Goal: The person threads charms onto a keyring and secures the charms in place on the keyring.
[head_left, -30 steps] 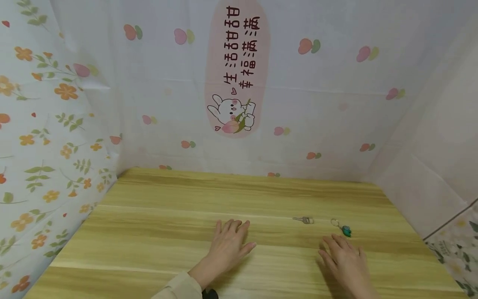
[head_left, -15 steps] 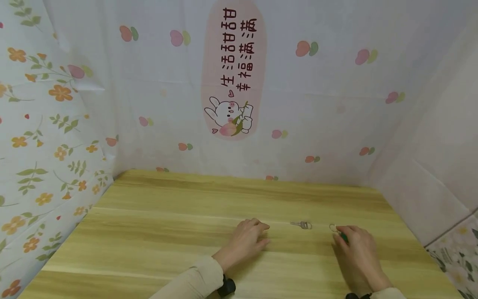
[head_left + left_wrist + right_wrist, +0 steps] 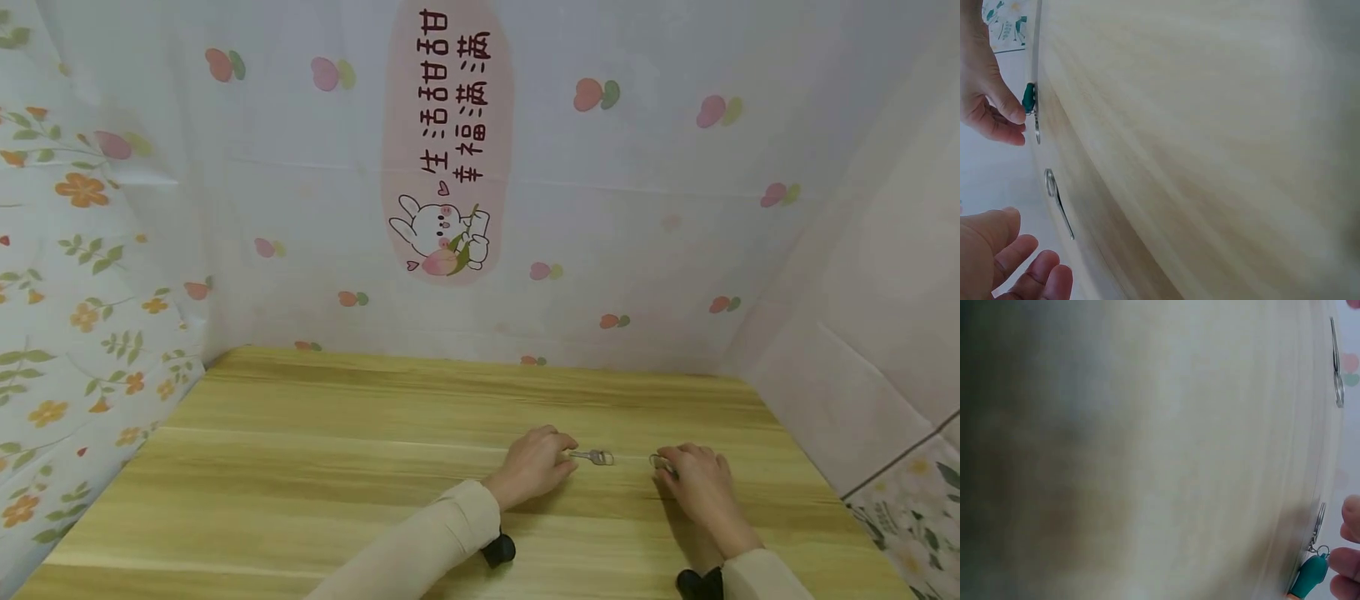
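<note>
A silver key (image 3: pixel 597 457) with a ring at its bow lies on the wooden table, its blade pointing left. My left hand (image 3: pixel 532 465) is just beside the blade's tip, fingers loosely bent; the left wrist view shows a gap between them and the key (image 3: pixel 1055 199). Right of the key lies a keychain with a metal ring (image 3: pixel 1320 520) and a teal charm (image 3: pixel 1311 575). My right hand (image 3: pixel 701 483) hovers at the keychain, thumb and fingers loosely curved and hiding most of the charm in the head view. The fingertips come very close to the charm; contact is unclear.
The wood-grain table (image 3: pixel 322 467) reaches back to a white printed cloth wall (image 3: pixel 630 233). Flowered cloth (image 3: pixel 82 317) bounds the left side, and a pale cloth wall (image 3: pixel 870 333) the right. Each wrist wears a black device (image 3: pixel 498 550).
My left hand has moved right to the key's tip. My right hand has reached forward over the keychain. The key and keychain keep their places on the table; the head view has shifted slightly.
</note>
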Demonstrator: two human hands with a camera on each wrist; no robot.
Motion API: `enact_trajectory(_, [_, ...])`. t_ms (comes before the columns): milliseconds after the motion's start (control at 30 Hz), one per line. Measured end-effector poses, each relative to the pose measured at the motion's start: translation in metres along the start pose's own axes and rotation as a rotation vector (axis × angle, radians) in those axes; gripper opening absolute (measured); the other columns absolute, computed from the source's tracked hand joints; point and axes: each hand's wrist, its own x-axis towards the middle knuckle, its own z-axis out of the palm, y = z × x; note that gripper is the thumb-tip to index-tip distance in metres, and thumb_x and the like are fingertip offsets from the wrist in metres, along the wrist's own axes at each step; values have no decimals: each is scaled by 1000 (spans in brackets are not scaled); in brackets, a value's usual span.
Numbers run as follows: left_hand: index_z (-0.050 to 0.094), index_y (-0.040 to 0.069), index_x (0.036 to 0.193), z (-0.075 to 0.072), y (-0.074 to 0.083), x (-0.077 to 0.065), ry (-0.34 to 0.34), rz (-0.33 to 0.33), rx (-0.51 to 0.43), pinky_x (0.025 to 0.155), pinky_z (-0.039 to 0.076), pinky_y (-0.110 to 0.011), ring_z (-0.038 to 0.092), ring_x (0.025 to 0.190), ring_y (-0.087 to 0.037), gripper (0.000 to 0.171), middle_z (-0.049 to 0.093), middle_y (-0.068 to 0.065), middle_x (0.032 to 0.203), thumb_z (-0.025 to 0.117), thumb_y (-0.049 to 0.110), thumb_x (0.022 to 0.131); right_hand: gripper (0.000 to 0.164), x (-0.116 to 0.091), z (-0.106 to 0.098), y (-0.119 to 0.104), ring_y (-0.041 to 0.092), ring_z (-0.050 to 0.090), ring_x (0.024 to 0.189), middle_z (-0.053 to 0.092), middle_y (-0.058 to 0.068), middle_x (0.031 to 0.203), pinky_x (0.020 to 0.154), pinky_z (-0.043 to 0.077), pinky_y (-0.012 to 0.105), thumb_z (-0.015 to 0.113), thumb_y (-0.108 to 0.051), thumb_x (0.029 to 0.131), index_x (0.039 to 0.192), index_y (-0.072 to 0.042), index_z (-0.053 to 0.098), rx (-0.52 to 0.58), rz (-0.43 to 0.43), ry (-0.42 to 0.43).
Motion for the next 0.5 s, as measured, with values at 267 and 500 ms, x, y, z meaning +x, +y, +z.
enact_trajectory(267, [69,13,111,9,6,15,-15,-36,3,66,46,-17,61,89,-12,27,65,-1,105,67,25,88,25,5,0,-2,43,57,88,65,18,92,73,39,60,77,-13,75,97,-3,69,-30,-4,-12])
enact_trajectory(500, [68,17,114,20,16,26,-9,-47,61,66,47,-20,60,92,-14,29,64,0,107,67,28,88,24,4,3,-1,40,57,86,65,13,88,74,38,60,77,-10,74,96,-3,70,-32,-2,-41])
